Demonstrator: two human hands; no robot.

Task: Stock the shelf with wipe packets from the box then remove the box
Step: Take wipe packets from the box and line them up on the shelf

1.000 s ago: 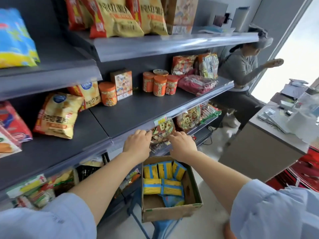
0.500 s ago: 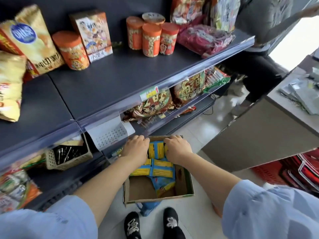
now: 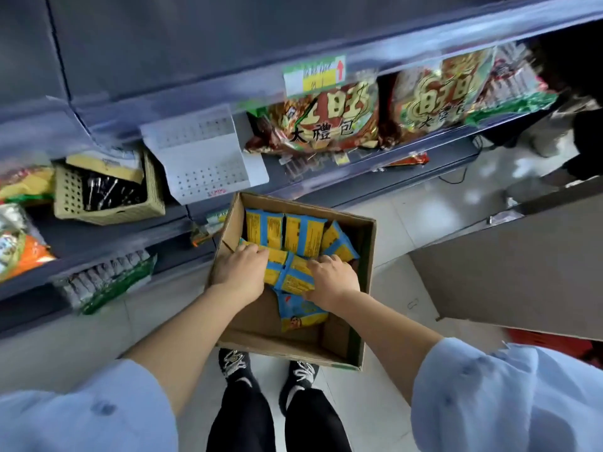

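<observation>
Your left hand (image 3: 239,267) and right hand (image 3: 332,277) were both down inside the cardboard box (image 3: 336,345), palms down. Their fingers curled onto a bundle of yellow-and-blue wipe packets (image 3: 287,272), pinching it between them. More packets stood on edge along the far wall, their print too small to read. The box sat just ahead of your black shoes (image 3: 235,363), beside the lower shelf (image 3: 326,187). Red-gold snack bags (image 3: 326,125) on the shelf read 大禮包, and a green-and-yellow shelf tag (image 3: 313,75) bore a red arrow.

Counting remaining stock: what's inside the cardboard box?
Yellow-and-blue wipe packets: a row stands at the far end of the cardboard box, more lie mid-box, gripped by the left hand and right hand. Any beneath them are hidden.
</observation>
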